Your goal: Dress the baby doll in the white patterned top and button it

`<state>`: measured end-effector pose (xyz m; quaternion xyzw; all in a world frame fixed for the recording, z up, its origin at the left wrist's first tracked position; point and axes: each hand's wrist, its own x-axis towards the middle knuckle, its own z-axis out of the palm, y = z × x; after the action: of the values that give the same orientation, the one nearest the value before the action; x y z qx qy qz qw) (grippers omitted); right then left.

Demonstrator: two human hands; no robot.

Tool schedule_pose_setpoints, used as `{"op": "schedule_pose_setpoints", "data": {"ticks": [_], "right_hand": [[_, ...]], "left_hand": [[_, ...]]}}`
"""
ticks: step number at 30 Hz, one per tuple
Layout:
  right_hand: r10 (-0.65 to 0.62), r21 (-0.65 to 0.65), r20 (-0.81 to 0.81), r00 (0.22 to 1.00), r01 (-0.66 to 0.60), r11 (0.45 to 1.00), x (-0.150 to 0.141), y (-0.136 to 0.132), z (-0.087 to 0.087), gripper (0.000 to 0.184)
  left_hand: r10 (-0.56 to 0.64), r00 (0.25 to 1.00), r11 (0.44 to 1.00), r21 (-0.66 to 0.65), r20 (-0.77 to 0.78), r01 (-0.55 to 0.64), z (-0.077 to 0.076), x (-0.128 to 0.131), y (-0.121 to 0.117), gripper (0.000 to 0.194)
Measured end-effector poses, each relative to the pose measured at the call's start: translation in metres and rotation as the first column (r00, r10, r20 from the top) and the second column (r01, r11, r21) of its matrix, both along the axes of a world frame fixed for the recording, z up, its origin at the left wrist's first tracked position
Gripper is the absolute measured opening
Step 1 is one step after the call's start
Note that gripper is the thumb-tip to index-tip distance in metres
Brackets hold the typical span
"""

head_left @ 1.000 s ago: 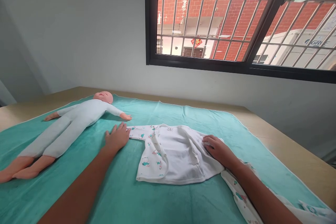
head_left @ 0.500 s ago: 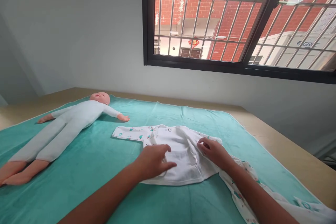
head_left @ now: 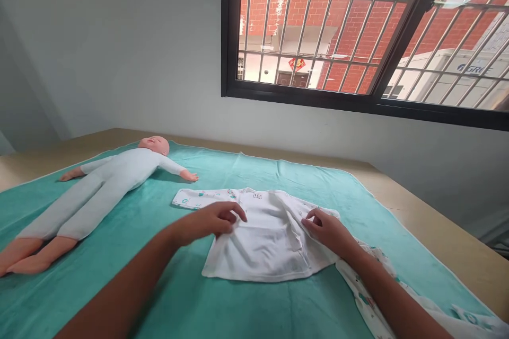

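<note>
A small white baby shirt [head_left: 258, 254] with printed sleeves lies spread open on a teal blanket [head_left: 167, 296]. My left hand [head_left: 212, 221] is over the shirt's left side, below the left sleeve; its fingers are bent, with thumb and index finger apart and nothing visible between them. At the right side of the shirt, my right hand [head_left: 328, 230] has its thumb and fingertips drawn together on the fabric. The right sleeve is partly hidden behind that hand.
On the left a baby doll [head_left: 115, 172] in a white body lies on its back. More printed white clothing [head_left: 363, 291] lies under and beside my right forearm. The wooden table [head_left: 449, 228] borders the blanket, with a wall and a barred window [head_left: 310, 26] behind.
My left hand has moved left and slightly up, off the shirt's middle. The shirt's lower left part now lies flatter and farther out. My right hand stays at the right side.
</note>
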<state>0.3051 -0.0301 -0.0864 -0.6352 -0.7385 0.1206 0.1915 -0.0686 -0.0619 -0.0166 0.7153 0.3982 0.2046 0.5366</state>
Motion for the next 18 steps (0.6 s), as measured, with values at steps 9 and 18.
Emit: {"op": "schedule_pose_setpoints", "data": {"ticks": [9,18], "right_hand": [[0.19,0.22,-0.118,0.975,-0.161,0.962,-0.038,-0.01,0.023,0.027],[0.26,0.104,0.189,0.947,-0.282,0.954,-0.054,-0.001,-0.023,0.053]], "left_hand": [[-0.04,0.995,0.977,-0.206,0.094,0.059,-0.036,-0.019,0.029,0.028],[0.561,0.765,0.668,0.719,-0.318,-0.191,-0.07,0.041,0.025,0.039]]}}
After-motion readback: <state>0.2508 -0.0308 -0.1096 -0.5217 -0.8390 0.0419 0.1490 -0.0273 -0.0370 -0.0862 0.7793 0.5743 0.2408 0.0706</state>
